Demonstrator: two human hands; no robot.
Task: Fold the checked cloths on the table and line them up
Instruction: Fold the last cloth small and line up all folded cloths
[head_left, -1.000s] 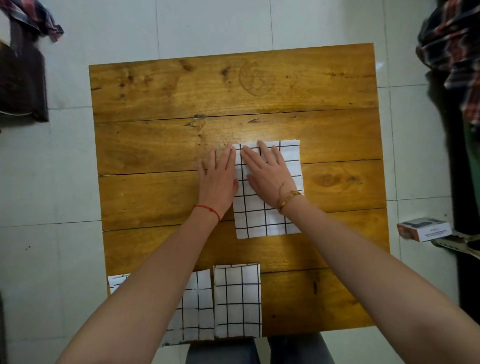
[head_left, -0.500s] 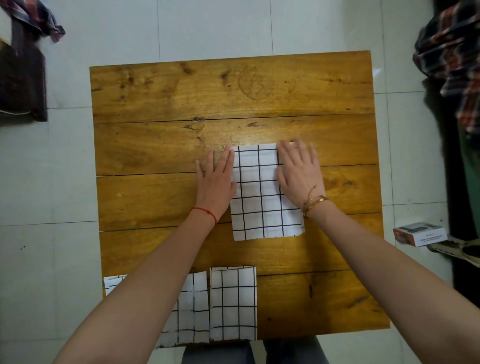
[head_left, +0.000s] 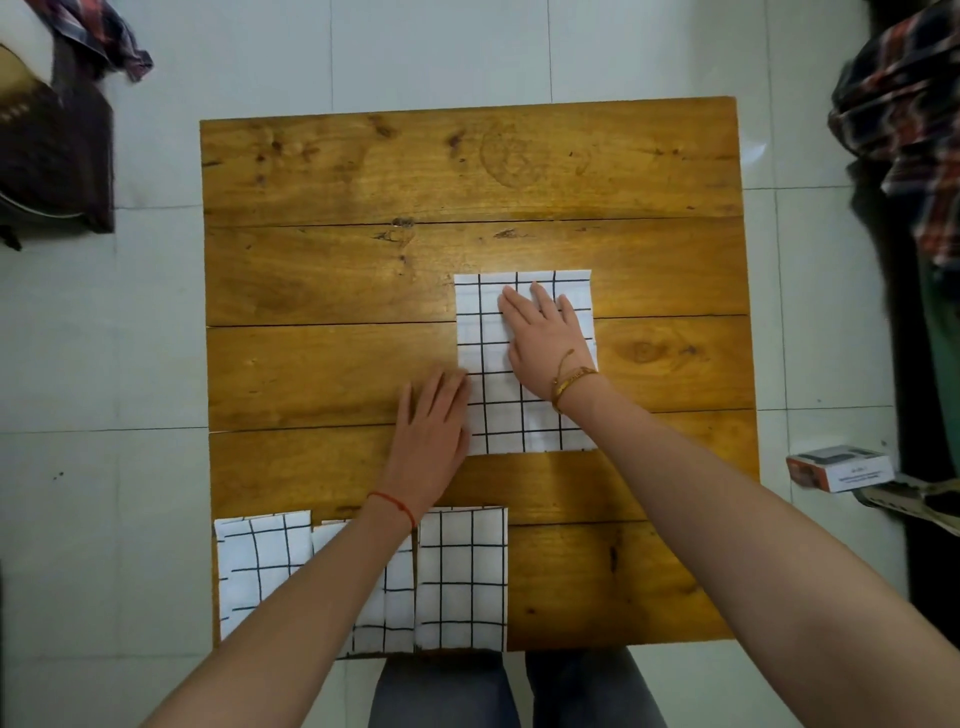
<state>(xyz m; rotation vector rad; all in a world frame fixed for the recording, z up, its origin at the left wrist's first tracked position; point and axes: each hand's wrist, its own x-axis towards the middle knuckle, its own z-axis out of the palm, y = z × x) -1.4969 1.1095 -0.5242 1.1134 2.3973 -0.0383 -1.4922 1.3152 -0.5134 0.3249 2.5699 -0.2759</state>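
The right hand (head_left: 545, 345) lies flat, fingers straight, on the upper half of the checked cloth (head_left: 524, 415), holding nothing, just pressing it to the table (head_left: 363, 286). The left hand (head_left: 434, 428) is flat too, fingers straight, its fingertips at the cloth's left edge, palm on bare wood just beside it. So the cloth sits under the right hand and immediately right of the left, its long axis running away from the person. Three folded cloths (head_left: 462, 582) wait in a row behind both wrists, at the near edge, partly under the left forearm. I'd judge the next fold wants the left hand lifting that left edge across, being nearer, before the piece joins the row's right end.
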